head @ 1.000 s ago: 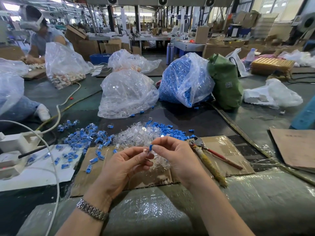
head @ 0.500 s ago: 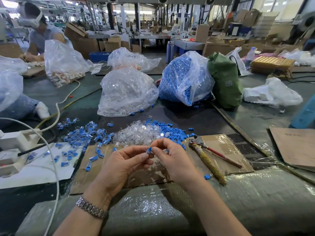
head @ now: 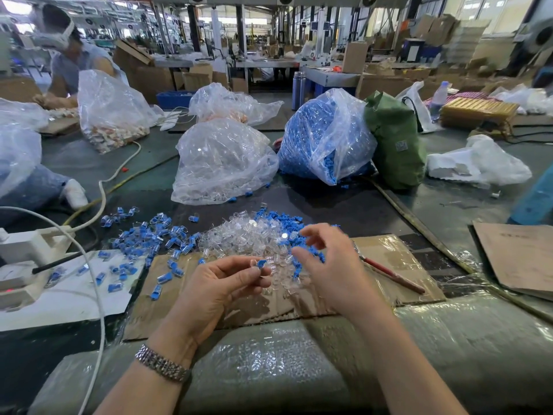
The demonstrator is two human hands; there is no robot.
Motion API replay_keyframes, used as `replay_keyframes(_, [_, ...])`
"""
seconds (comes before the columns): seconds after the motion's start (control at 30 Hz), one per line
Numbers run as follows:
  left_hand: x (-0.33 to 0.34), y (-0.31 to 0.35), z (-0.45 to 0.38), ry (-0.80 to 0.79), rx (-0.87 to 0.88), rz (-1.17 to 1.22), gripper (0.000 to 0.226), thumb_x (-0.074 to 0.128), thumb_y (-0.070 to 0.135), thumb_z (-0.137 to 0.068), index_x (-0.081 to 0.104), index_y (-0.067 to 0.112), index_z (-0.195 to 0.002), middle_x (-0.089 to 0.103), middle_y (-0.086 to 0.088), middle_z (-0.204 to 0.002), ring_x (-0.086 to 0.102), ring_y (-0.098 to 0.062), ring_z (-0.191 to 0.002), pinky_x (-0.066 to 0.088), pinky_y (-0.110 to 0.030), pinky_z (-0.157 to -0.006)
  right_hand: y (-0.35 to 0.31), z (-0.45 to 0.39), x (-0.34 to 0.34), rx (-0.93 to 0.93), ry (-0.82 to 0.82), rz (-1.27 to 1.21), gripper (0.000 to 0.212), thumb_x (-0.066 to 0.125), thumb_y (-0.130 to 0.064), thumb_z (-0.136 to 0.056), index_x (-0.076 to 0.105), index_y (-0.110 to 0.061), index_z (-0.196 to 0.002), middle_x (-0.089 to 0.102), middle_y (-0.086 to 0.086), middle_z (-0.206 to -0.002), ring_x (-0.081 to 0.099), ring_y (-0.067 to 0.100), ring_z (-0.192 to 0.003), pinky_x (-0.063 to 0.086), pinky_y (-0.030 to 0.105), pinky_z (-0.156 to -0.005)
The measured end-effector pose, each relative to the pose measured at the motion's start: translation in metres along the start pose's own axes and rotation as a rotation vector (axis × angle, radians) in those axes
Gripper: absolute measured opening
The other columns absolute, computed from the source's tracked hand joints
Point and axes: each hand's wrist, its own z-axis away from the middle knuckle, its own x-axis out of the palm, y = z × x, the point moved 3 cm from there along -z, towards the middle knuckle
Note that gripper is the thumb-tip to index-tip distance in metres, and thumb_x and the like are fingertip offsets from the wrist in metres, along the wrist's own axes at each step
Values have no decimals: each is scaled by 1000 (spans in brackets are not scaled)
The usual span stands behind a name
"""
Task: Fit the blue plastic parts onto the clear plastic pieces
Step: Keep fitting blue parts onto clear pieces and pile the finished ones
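Cluttered tabletop [head: 449,211] — the right hand [head: 332,265] has let go and drifts, fingers loose, over the clear pile [head: 248,235] just beyond it. Left hand [head: 218,286] alone pinches the joined piece [head: 261,264], blue part seemingly seated; next comes fresh stock.

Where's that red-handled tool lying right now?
In the head view, the red-handled tool lies on the cardboard sheet, just right of the right hand, which hides its head.

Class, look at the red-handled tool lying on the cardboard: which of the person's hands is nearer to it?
Right. The right hand hovers just beside the red-handled tool, over the loose parts. The left hand sits farther off, on the other side, pinching a blue-and-clear piece.
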Motion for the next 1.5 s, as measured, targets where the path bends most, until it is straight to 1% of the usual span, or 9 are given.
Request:
replay_keyframes(0.07, [-1, 0, -1, 12, 6, -10, 23, 74, 4, -80, 77, -1, -102, 72, -29, -111, 74, -33, -96, 62, -29, -78, 18, -5, -16, 205, 33, 399, 49, 59, -53, -94, 47, -30, -135, 47, -4, -131, 44, 16, -125, 35, 45, -111])
replay_keyframes(0.17, [-1, 1, -2, 13, 17, -11, 28, 77, 9, -77, 77, -1, -103, 71, -29, -112, 73, -34, -96, 62, -31, -80, 43, -4, -32, 504, -88, 678, 68, 60, -55, -93, 42, -13, -143, 42, 13, -141, 41, 32, -132, 34, 52, -110])
replay_keyframes(0.33, [-2, 1, -2, 32, 24, 15, 22, 72, 4, -82, 77, -2, -103, 71, -30, -111, 74, -33, -93, 62, -30, -77, 52, -9, -35, 492, -146, 774, 38, 59, -39, -96, 59, -12, -122, 55, 12, -121, 52, 30, -114, 45, 44, -99])
replay_keyframes(0.47, [-2, 2, -1, 65, 35, 46, 23, 72, 6, -81, 78, 1, -102, 72, -28, -112, 74, -29, -92, 62, -27, -74, 44, -17, -38, 387, -135, 719, 22, 54, -30, -95, 60, -10, -89, 62, 9, -91, 57, 25, -86, 44, 32, -71])
replay_keyframes(0.6, [-6, 3, -3, 95, 32, 133, 24, 74, 8, -78, 79, 3, -101, 72, -25, -114, 74, -27, -95, 62, -28, -75, 17, -16, -44, 345, -224, 218, 24, 58, -24, -100, 55, -14, -78, 57, 0, -67, 51, 12, -50, 38, 18, -40])
replay_keyframes(0.73, [-8, 4, -3, 93, 29, 189, 26, 79, 13, -73, 81, 9, -99, 74, -19, -116, 74, -25, -100, 63, -29, -80, -20, 1, -21, 286, -629, -137, 21, 55, -18, -103, 58, -6, -86, 66, 9, -76, 68, 16, -66, 63, 30, -72])
replay_keyframes(0.83, [-8, 5, -3, 93, 67, 172, 26, 81, 15, -70, 82, 13, -96, 76, -14, -112, 74, -22, -99, 62, -30, -80, -35, 10, -3, 246, -774, -171, 17, 53, -18, -104, 55, -5, -93, 72, 11, -86, 71, 20, -80, 61, 47, -88])
replay_keyframes(0.97, [-10, 3, -4, 102, 72, 133, 24, 77, 13, -73, 82, 12, -97, 76, -14, -109, 72, -25, -99, 58, -40, -93, -43, 12, 7, 212, -785, -155, 19, 53, -24, -104, 55, -7, -98, 75, 9, -93, 74, 21, -89, 58, 50, -92])
replay_keyframes(1.5, [-6, 3, -2, 98, 76, 24, 41, 84, 23, -66, 79, 10, -104, 75, -21, -107, 75, -30, -92, 63, -31, -69, -45, 20, 18, 239, -676, -85, 41, 50, -49, -102, 57, -10, -92, 62, 9, -78, 62, 26, -68, 57, 55, -89])
